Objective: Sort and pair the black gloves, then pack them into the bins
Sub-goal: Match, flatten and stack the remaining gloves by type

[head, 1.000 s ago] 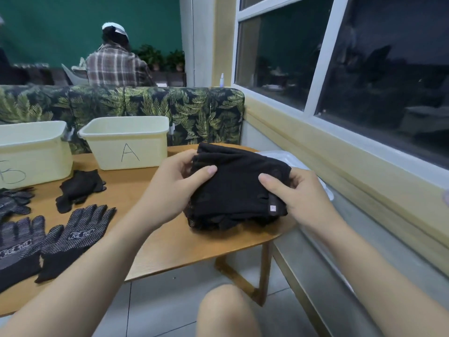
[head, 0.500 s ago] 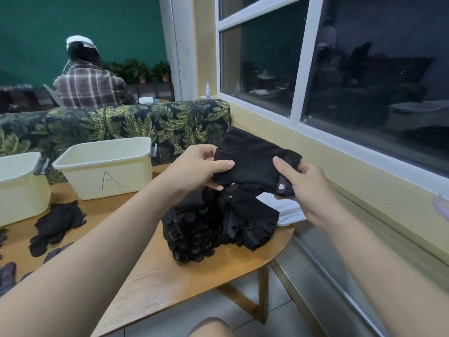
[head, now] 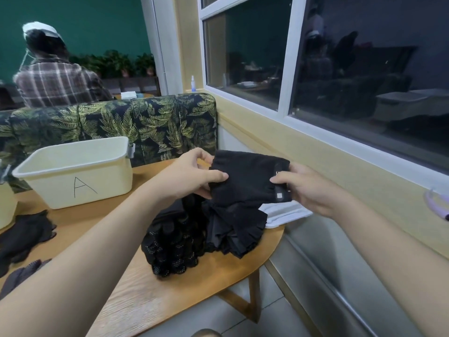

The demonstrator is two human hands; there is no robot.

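A stack of black gloves [head: 247, 183] is lifted above the wooden table [head: 155, 295]. My left hand [head: 192, 173] pinches its left edge between thumb and fingers. My right hand [head: 306, 186] grips its right edge near a small label. Glove fingers hang from the stack, dotted ones [head: 175, 249] on the left touching the table and plain ones [head: 238, 229] on the right. Cream bin A [head: 75, 171] stands empty at the back left. More black gloves [head: 24, 234] lie on the table's left side.
A second cream bin's edge [head: 6, 205] shows at the far left. A white tray [head: 284, 212] lies on the table's right end under the stack. A leaf-patterned sofa back [head: 116, 122] and a seated person [head: 56, 76] are behind; a window sill [head: 340, 152] runs along the right.
Both hands have raised the glove stack off the table and shifted their grip to its upper part. The lower glove fingers have dropped and hang loose. The view has swung right.
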